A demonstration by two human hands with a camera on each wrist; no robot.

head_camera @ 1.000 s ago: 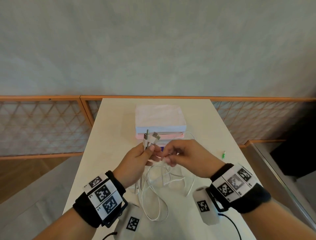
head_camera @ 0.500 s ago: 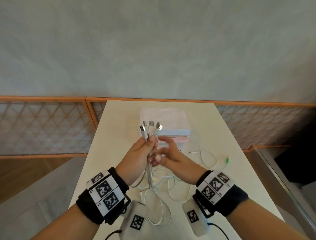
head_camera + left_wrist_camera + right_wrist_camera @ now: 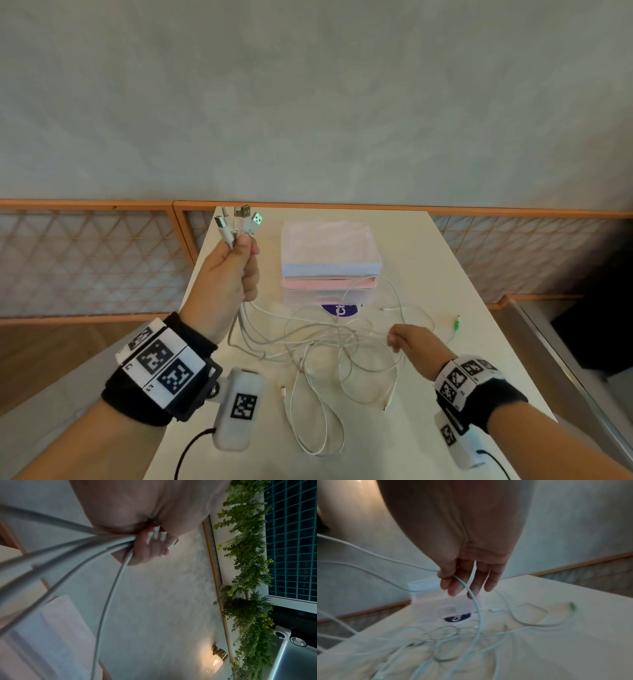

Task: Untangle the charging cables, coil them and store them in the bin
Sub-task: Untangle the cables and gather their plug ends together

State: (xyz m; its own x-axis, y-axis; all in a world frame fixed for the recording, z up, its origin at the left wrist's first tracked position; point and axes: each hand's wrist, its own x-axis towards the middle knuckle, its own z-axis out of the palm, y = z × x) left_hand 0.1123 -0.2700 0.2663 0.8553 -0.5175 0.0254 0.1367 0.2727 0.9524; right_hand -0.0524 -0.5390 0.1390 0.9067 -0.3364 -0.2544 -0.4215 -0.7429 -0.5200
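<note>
Several white charging cables (image 3: 335, 346) lie tangled on the white table (image 3: 479, 342). My left hand (image 3: 236, 260) is raised over the table's far left corner and grips a bundle of USB plug ends (image 3: 239, 222) that stick up from the fist. In the left wrist view the cables (image 3: 68, 545) run out of that left hand (image 3: 150, 543). My right hand (image 3: 407, 337) is low at the right of the tangle and pinches one cable (image 3: 477, 612) between thumb and finger (image 3: 453, 580). The translucent bin (image 3: 329, 253) stands behind the tangle.
A green-tipped plug (image 3: 456, 323) lies near the table's right edge. Loose cable ends (image 3: 282, 389) lie at the front of the tangle. A wooden lattice railing (image 3: 85, 260) runs behind and to both sides of the table. A grey wall rises beyond.
My left hand has lifted the plug ends up and to the left. My right hand has left them, dropped to the right and taken hold of one cable, so the strands are drawn out.
</note>
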